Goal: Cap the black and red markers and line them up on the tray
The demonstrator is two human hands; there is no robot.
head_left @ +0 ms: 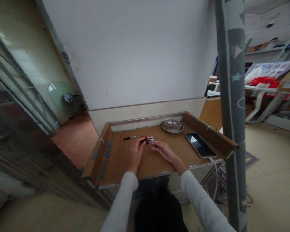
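Note:
On the cardboard-lined table [125, 158], several small slim tubes with silver ends, red and black [148, 138], lie close together in front of my hands. My left hand [135, 150] has its thumb and fingers closed at the left end of this group, touching a black tube there. A small dark piece with a silvery part sits between the closed fingertips of my right hand [163, 150], just beside the group. Its exact kind is too small to tell. Further left, apart from the rest, lies a single black and silver tube [129, 138].
A round metal dish [172, 126] stands at the back right. Nearer, a phone [200, 145] lies with a white cable [216, 175] running off the front edge. Raised cardboard sides [210, 132] border the table. A wrapped grey post [232, 129] rises close on the right.

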